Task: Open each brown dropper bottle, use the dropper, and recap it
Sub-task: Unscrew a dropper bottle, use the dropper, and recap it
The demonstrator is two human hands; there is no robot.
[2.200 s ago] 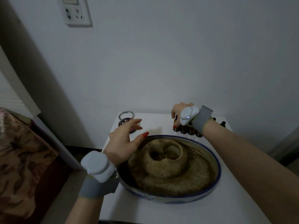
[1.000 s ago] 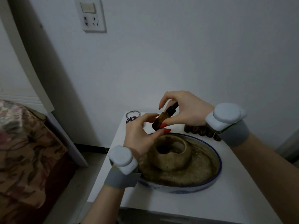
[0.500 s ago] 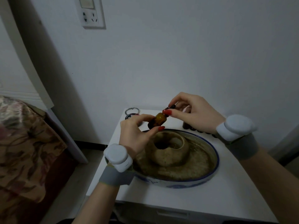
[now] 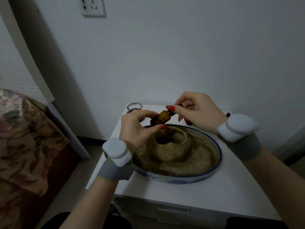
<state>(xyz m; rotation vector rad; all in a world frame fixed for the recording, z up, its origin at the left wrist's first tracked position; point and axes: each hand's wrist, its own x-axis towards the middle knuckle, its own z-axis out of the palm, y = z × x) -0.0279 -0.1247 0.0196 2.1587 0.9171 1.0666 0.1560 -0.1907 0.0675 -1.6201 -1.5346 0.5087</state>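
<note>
Small brown glass dropper bottle (image 4: pixel 160 118) held tilted in the air above the far left rim of the blue-rimmed oval ceramic dish (image 4: pixel 216 164) — clear of the white tabletop (image 4: pixel 222 195). Left hand (image 4: pixel 137 131) closed around the bottle body, thumb and fingertips pinching it. Right hand (image 4: pixel 196 113) closed on the black dropper cap (image 4: pixel 173 112) at the bottle's neck — cap mostly hidden by fingers; seated or loosened cannot be told. Brown ring-shaped ceramic piece (image 4: pixel 166 146) standing in the dish. Further dark bottles (image 4: pixel 228 115) behind right wrist, mostly hidden. Beaded bracelet (image 4: pixel 134 104) at far left corner.
</note>
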